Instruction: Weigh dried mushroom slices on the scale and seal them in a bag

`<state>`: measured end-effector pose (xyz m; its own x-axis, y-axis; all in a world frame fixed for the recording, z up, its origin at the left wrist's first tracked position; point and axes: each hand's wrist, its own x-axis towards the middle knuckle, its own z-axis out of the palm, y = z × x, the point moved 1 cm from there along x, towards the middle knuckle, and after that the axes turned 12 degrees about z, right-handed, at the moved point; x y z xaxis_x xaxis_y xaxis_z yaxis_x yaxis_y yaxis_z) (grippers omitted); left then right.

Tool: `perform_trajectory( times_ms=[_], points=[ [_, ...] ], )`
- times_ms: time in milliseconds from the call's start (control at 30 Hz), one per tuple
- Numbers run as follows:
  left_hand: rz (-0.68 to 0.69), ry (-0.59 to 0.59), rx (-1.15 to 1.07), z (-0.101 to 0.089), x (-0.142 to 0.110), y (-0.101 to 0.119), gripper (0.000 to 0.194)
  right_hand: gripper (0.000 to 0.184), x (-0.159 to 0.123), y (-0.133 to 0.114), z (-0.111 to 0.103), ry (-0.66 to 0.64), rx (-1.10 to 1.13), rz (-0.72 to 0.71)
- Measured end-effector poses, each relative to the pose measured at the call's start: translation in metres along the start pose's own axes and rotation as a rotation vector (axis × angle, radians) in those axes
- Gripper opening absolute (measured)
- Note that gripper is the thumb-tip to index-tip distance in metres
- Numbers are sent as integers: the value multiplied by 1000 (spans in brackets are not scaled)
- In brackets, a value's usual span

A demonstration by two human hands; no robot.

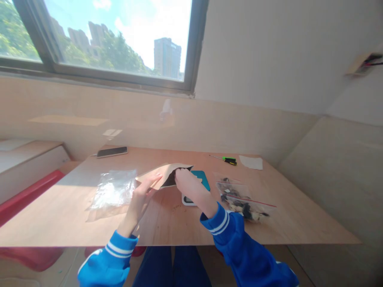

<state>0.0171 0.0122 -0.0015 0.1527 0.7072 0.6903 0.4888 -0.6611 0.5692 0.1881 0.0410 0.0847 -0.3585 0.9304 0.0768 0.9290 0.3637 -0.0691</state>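
Note:
My left hand (145, 192) grips a brown paper bag (152, 173) by its near side, tilted with its dark mouth facing right. At that mouth is my right hand (189, 184), its fingers curled and partly hidden inside the opening; what they hold, if anything, does not show. Below my right hand, partly covered, sits a small scale (202, 178) with a teal top and a white front. Dark crumbs (177, 206) lie on the wood in front of it. To the right are clear zip bags (249, 207) with dark and pale dried pieces in them.
A stack of clear plastic bags (112, 189) lies left on the wooden table (167, 231). Along the back are a phone (112, 152), screwdrivers (229, 160) with green and yellow-black handles, and a white paper (250, 162). Red chairs (30, 195) stand at the left edge.

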Motion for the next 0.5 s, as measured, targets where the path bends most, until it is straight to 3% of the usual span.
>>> perform_trajectory(
  times_ms=[233,500],
  points=[
    [4,-24,-13,3,-3,1,36,26,18,-1,9,-86,-29,91],
    [-23,-7,-68,5,0,2,35,25,17,0,14,-17,-51,68]
  ],
)
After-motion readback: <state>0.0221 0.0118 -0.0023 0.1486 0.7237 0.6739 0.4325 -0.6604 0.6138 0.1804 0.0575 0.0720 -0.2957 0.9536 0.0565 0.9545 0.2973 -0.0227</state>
